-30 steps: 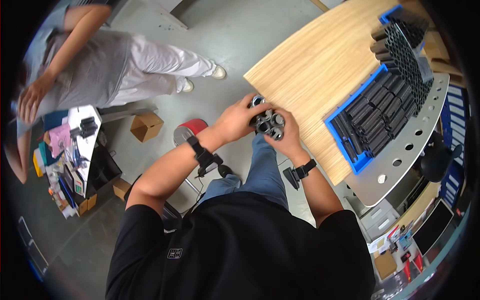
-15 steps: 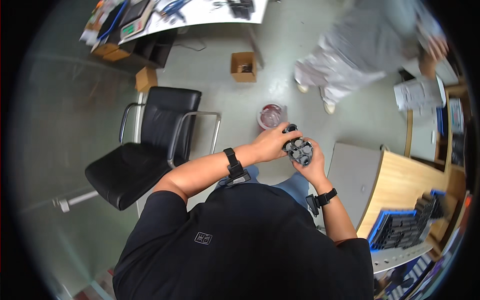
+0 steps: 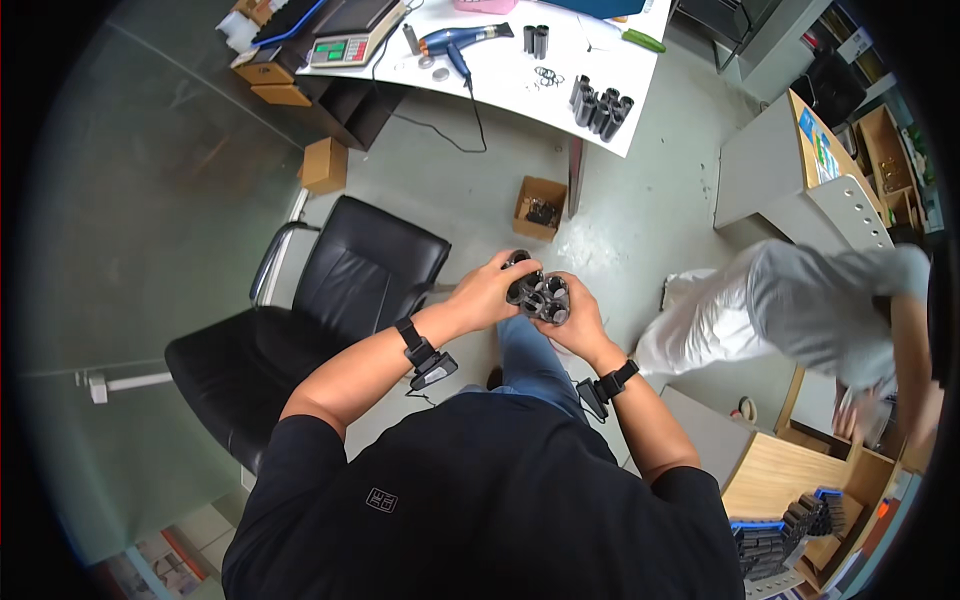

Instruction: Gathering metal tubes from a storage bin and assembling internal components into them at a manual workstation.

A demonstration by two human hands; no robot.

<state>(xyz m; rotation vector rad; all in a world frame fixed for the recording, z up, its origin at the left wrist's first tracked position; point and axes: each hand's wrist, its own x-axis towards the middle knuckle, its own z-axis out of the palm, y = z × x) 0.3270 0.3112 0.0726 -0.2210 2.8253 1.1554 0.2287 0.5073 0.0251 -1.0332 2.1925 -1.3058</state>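
Several short black tubes with open ends are bunched together in front of my body. My left hand wraps round the left side of the bunch, its fingers over the tubes. Against the right side, my right hand curls its fingers round the same bunch, partly hidden beneath it. More black tubes of this kind stand grouped near the white table's right corner, and another pair stands farther back on it.
On the white table lie a blue hair dryer, a scale and a green-handled tool. Below are a cardboard box and a black chair. At right, a person bends near a wooden desk bearing black parts.
My view has moved forward, and more of the white table shows. Both hands still hold the tubes. The reddish bucket is out of sight, and the other person appears lower at the right.
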